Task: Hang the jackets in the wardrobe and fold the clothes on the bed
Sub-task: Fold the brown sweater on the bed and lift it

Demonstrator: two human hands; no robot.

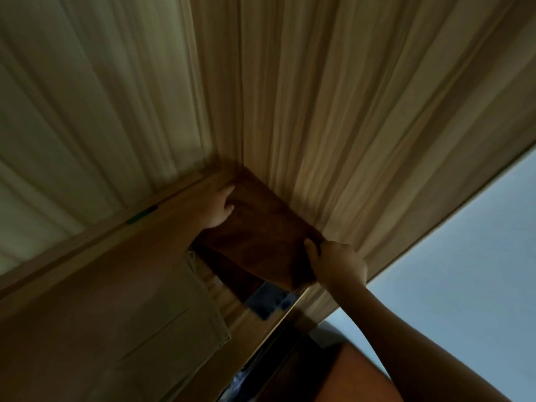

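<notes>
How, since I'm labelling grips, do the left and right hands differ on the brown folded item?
The left hand rests on the top face of the brown folded item near its far corner; the right hand holds its near right edge. The left hand's fingers lie over the surface; the right hand's thumb pinches from above in a grip. Both touch the same item inside the wardrobe.

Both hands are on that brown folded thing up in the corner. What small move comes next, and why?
Probably slide the bundle deeper into the corner, then let go. The right hand grips its near edge, which seems to overhang unsupported; the left hand rests on its far end, close to the corner.
</notes>
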